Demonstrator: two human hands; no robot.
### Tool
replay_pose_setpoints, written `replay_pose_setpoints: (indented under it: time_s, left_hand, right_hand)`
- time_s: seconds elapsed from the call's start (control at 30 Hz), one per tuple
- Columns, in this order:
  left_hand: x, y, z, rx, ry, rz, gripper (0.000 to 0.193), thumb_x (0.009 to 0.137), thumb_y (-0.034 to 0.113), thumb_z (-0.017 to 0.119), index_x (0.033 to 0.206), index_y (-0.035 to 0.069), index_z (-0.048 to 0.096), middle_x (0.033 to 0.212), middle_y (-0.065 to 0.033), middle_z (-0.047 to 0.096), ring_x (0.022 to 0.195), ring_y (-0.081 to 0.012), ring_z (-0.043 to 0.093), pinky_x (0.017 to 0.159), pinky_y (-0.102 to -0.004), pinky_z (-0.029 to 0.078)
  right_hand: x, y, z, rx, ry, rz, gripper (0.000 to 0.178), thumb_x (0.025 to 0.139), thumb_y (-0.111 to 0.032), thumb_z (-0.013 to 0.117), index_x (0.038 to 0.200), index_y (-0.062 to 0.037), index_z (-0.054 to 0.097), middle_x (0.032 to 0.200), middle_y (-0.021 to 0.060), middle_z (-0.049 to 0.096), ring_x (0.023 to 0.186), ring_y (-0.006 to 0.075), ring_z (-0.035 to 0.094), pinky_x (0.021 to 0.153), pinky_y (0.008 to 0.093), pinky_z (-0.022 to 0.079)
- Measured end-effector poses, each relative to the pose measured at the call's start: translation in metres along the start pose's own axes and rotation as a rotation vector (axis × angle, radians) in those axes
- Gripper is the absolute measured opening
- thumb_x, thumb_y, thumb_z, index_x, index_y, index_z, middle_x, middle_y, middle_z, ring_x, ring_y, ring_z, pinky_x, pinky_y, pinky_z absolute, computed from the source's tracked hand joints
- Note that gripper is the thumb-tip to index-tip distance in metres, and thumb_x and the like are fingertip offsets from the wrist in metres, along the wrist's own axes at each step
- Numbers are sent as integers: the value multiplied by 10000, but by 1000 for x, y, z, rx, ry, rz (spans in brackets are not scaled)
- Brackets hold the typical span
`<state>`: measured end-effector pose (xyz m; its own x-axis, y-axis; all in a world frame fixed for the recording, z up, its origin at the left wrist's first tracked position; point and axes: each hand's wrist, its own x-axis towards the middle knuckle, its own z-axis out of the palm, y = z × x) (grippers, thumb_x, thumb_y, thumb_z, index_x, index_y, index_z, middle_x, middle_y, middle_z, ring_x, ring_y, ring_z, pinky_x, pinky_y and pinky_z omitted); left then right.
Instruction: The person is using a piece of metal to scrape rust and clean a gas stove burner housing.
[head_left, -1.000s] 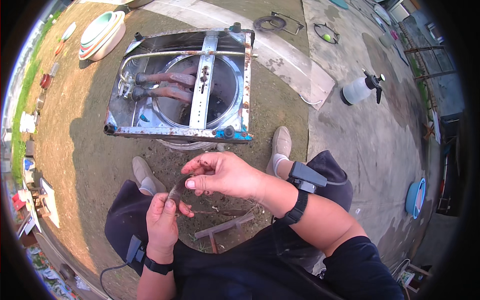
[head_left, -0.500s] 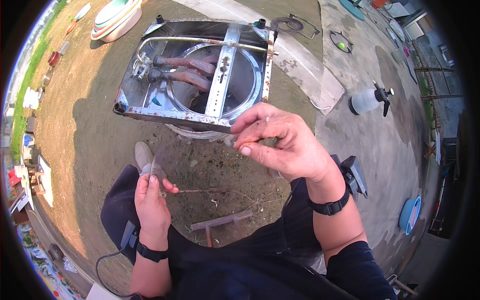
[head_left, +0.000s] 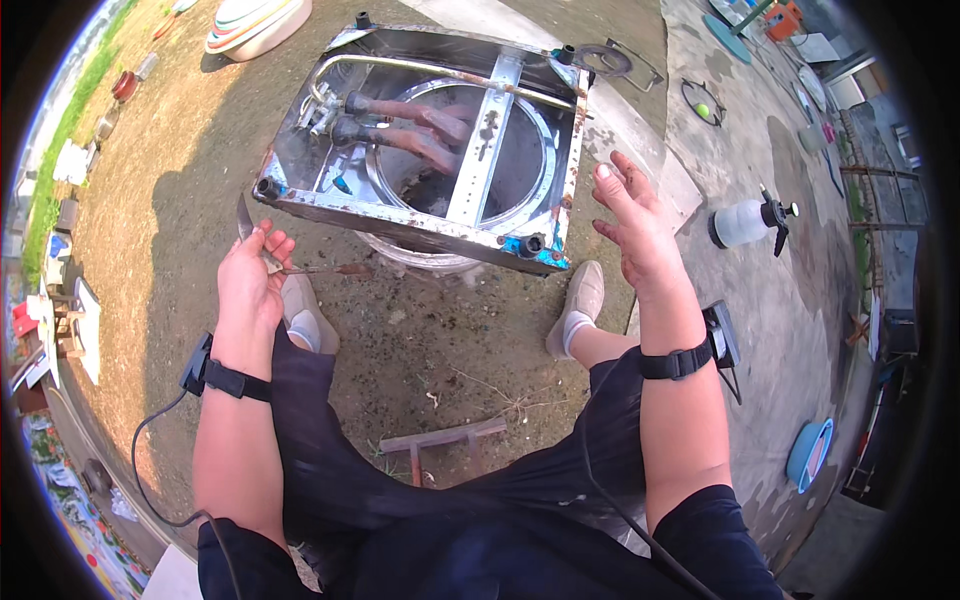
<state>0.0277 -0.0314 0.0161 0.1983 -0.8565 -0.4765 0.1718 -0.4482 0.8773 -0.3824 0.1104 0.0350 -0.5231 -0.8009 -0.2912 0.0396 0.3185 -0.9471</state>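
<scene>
An upturned gas stove point(head_left: 487, 150) rests on a round light-coloured container point(head_left: 415, 256), its underside facing up. Rusty burner tubes point(head_left: 415, 135), a bent gas pipe and a metal crossbar show inside. By its near left corner, my left hand point(head_left: 252, 275) is closed on a thin rusty rod-like tool point(head_left: 345, 270) with a wider end, pointing right. A grey pointed blade point(head_left: 243, 216) sticks up from the same hand; whether it belongs to that tool I cannot tell. My right hand point(head_left: 637, 225), fingers spread and dirty, is raised off the stove's right side, holding nothing.
A pump spray bottle point(head_left: 742, 224) stands on concrete at right. A ring-shaped pan support point(head_left: 703, 103) with a green ball lies beyond it. Stacked basins point(head_left: 258, 28) sit far left, a blue basin point(head_left: 814, 455) lower right. A small wooden stool or frame point(head_left: 440, 440) lies between my legs.
My right hand has moved right, away from the stove's near edge, and its fingers have spread. My left hand has gone up and left with the rusty tool. The stove sits farther right in view.
</scene>
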Motion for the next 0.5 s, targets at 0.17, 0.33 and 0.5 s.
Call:
replay_pose_setpoints:
  time_s: [0.17, 0.33, 0.5]
  left_hand:
    - [40, 7, 16, 31, 11, 51, 259, 1111, 165, 520, 1290, 14, 630, 1132, -94, 673, 1034, -227, 663, 885, -389, 502]
    - [58, 3, 18, -59, -51, 7, 229, 1104, 166, 538, 1239, 21, 652, 1114, -82, 654, 969, -206, 607, 849, -391, 521]
    - [64, 2, 17, -147, -112, -2, 238, 1115, 172, 491, 1159, 29, 677, 1073, -85, 680, 902, -204, 627, 766, -376, 539]
  right_hand:
    - [28, 30, 13, 244, -231, 206, 1296, 874, -755, 738, 1723, -43, 66, 1746, 242, 196, 1582, 467, 265, 1197, 703, 287]
    - [44, 51, 19, 308, -282, 271, 1315, 860, -746, 757, 1730, -68, 42, 1764, 249, 147, 1614, 485, 159, 1218, 706, 233]
    - [38, 35, 25, 268, -242, 246, 1091, 917, -595, 765, 1707, -77, 219, 1631, 200, 420, 1493, 382, 414, 1142, 565, 385]
